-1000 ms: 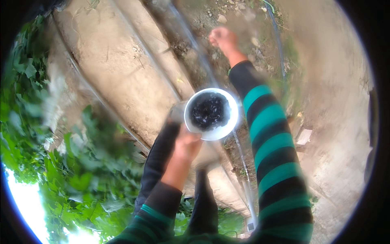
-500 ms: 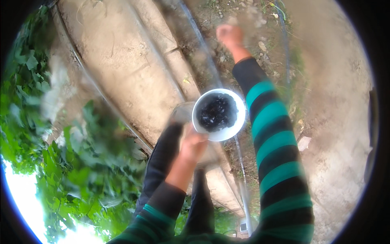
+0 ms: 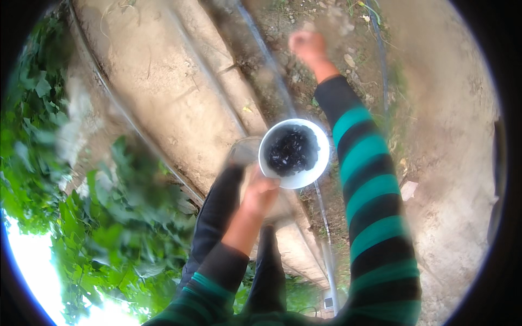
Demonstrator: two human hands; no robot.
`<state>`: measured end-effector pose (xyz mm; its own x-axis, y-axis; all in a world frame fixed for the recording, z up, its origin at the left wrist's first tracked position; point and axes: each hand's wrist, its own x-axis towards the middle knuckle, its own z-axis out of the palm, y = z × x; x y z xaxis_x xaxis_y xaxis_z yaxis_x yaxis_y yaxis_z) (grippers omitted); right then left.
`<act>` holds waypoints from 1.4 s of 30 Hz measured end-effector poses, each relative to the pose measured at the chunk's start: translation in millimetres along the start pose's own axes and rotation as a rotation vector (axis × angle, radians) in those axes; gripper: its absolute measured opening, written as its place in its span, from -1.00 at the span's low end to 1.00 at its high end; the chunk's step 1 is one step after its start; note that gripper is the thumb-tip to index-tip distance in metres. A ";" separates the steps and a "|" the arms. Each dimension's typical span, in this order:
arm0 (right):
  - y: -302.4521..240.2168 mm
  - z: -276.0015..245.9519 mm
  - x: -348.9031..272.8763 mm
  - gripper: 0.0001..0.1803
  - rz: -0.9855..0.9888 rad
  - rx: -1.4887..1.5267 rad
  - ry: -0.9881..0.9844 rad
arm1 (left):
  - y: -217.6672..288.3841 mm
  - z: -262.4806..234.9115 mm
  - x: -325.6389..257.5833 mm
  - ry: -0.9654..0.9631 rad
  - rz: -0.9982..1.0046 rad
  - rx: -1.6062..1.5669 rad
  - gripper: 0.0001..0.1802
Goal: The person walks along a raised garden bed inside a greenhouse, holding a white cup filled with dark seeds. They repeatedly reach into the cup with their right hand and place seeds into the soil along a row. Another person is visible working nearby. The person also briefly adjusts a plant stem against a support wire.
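Observation:
Just in front of my body, my left hand (image 3: 260, 195) grips the near-left rim of a round white bowl (image 3: 304, 178). Small dark, glossy pieces (image 3: 293, 149) that look like seeds cover its bottom; their exact kind is hard to make out. My right arm reaches forward, past the bowl, over a strip of soil. At its end my right hand (image 3: 309, 46) is closed, the fingers curled together and slightly blurred. Whatever those fingers hold, if anything, is hidden.
A dark hose (image 3: 267, 51) runs along the soil strip, with a thinner line (image 3: 383, 60) to its right. Left of it lies a pale earthen ledge (image 3: 163, 87) edged by a thin pipe (image 3: 128, 118). Leafy green plants (image 3: 119, 233) crowd the left side. Bare ground (image 3: 457, 163) stretches right.
The ground has shifted slightly in view. My right forearm has moved a little to the right, its hand still closed; my left hand keeps its grip on the bowl.

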<state>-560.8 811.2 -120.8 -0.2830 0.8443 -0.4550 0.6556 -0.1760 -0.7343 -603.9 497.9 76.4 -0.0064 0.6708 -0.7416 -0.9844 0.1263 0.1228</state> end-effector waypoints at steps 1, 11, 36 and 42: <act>-1.2 -0.3 0.5 -0.89 0.012 -0.001 -0.020 | 0.6 0.3 1.7 -0.005 0.000 0.002 -0.28; -12.3 0.4 -8.0 -0.83 -0.075 -0.226 -0.031 | -5.2 -4.9 -15.6 -0.013 0.001 -0.009 -0.26; 29.8 -23.7 -22.0 -0.85 0.342 0.462 -0.137 | 0.2 -2.4 -10.4 -0.010 -0.006 0.002 -0.28; 42.2 -23.4 -122.3 -0.76 0.231 0.672 -0.084 | 1.6 -3.7 -8.5 -0.022 0.025 0.009 -0.29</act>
<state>-482.1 712.4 -84.3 -0.2595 0.7110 -0.6536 0.1397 -0.6420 -0.7539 -606.1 489.7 80.4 -0.0267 0.6901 -0.7232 -0.9824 0.1157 0.1467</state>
